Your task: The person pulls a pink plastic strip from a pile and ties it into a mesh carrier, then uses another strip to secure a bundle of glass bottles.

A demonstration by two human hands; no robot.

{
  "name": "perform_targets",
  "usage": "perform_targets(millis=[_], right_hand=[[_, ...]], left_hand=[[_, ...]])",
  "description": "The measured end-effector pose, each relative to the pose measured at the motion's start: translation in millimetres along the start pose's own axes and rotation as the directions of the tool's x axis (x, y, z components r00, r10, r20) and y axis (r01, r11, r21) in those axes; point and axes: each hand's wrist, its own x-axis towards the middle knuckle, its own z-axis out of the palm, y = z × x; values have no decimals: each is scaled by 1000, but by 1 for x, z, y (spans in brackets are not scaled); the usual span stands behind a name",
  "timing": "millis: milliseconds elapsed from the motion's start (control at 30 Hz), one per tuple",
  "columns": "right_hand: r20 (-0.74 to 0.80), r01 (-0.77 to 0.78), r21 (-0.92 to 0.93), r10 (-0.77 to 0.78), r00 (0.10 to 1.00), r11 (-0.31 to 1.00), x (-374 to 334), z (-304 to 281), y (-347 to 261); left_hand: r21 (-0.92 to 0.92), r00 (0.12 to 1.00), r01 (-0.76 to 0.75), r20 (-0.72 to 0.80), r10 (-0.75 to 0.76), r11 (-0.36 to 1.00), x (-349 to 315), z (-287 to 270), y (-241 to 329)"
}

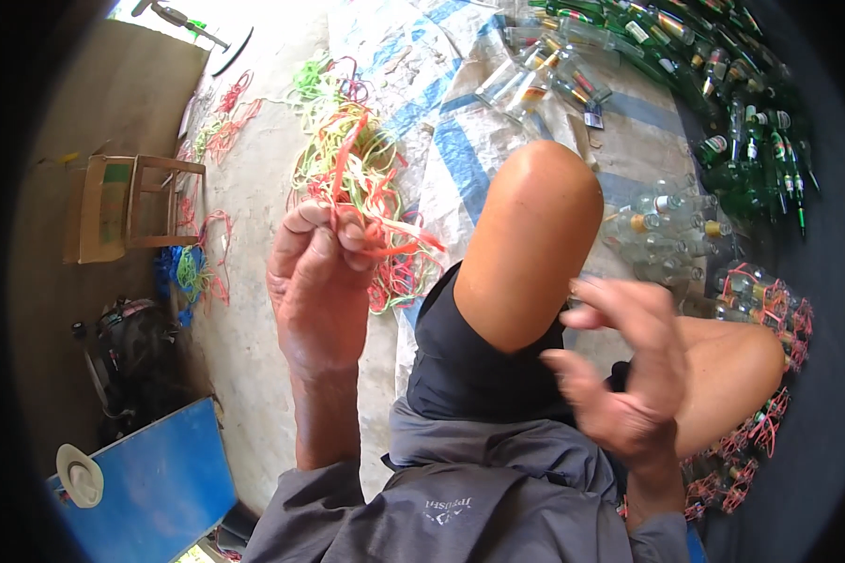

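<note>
Clamping a red strip (347, 145) that looks light and limp, likely best pinched near an end, the left hand (321, 272) hovers opposite the right hand (634, 361), whose fingers are apart.

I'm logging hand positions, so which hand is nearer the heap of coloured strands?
Left. The left hand shows before the lower left of the heap, pinching a red strand; the right hand is farther off, right of the raised leg.
</note>
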Motion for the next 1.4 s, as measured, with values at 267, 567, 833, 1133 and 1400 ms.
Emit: perform_targets(millis=[267,567,833,1133,1400], right_hand=[[-30,27,185,-22,999,982,23,71,14],[109,-63,238,38,993,969,-5,51,11],[78,-334,418,333,940,845,-22,34,0],[-115,-228,670,403,908,706,-28,7,1],[-182,-114,681,318,930,724,-29,-27,-9]], left_hand=[[197,994,40,90,-59,980,-34,29,-20],[574,937,-38,306,-171,818,-60,38,-21],[560,995,84,-93,-38,824,-66,-7,-43],[835,984,94,5,-178,542,-59,-49,-74],[900,986,-27,95,-137,435,-50,-66,-85]])
